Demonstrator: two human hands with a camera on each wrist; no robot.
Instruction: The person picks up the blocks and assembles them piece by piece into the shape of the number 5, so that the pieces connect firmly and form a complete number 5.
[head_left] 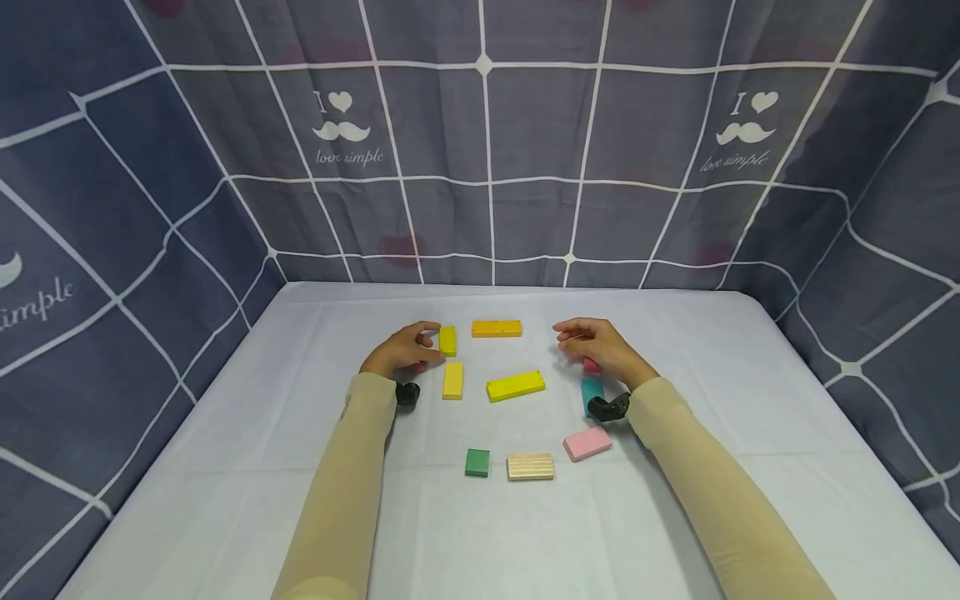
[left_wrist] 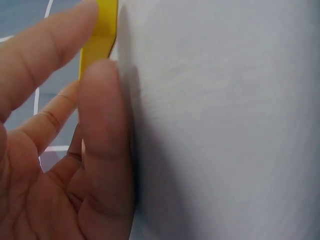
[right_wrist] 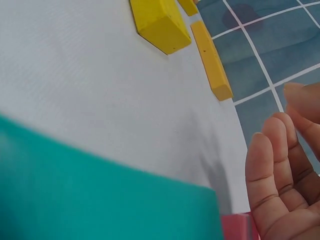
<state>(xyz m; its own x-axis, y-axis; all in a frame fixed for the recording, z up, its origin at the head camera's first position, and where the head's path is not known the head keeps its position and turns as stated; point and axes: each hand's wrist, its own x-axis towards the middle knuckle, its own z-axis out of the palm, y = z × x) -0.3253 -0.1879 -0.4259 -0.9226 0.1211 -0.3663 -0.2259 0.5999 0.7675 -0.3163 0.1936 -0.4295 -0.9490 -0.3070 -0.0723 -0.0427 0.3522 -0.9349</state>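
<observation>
My left hand (head_left: 409,348) is at the left of the blocks. Its index finger and thumb are spread apart, with their tips at the left side of a small yellow block (head_left: 447,341). In the left wrist view those fingertips overlap the yellow block (left_wrist: 106,20), and a gap shows between them. Above the table on the right is my right hand (head_left: 600,343), fingers loosely bent and holding nothing. A red block (head_left: 591,365) lies partly hidden beneath it. Under the wrist a teal block (head_left: 592,392) shows, also large in the right wrist view.
An orange-yellow block (head_left: 497,328) lies at the back, a bright yellow block (head_left: 516,386) mid-table, and a pale yellow block (head_left: 453,381) near the left hand. Closer are a green block (head_left: 477,462), a ridged beige block (head_left: 530,467) and a pink block (head_left: 587,443). Grey checked cloth surrounds the white table.
</observation>
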